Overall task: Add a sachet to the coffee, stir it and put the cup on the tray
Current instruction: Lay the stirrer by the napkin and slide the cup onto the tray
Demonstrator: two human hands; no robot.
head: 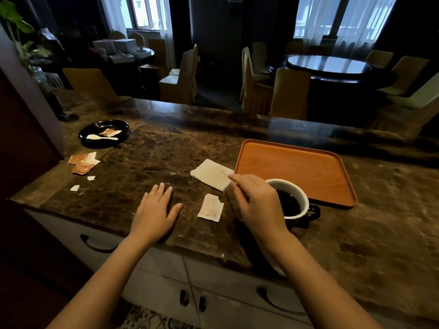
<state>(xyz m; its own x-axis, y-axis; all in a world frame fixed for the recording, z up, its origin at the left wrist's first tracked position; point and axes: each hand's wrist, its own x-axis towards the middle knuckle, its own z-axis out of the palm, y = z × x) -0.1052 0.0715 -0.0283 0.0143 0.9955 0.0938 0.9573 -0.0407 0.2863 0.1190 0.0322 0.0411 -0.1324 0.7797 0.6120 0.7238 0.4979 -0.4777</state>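
Note:
A dark cup with a white inside (299, 198) holds black coffee and stands on the marble counter, just in front of the orange tray (297, 169). My right hand (257, 200) hovers at the cup's left rim, fingers pinched on a thin stirrer whose tip shows above the napkin (211, 174). A torn white sachet (210, 207) lies flat between my hands. My left hand (155, 213) rests palm down on the counter, fingers spread and holding nothing.
A black dish (95, 131) at the far left carries a white spoon (101, 137) and an orange sachet (109, 132). Two orange sachets (83, 162) and torn paper scraps (75, 188) lie near the counter's left edge. Chairs and round tables stand beyond the counter.

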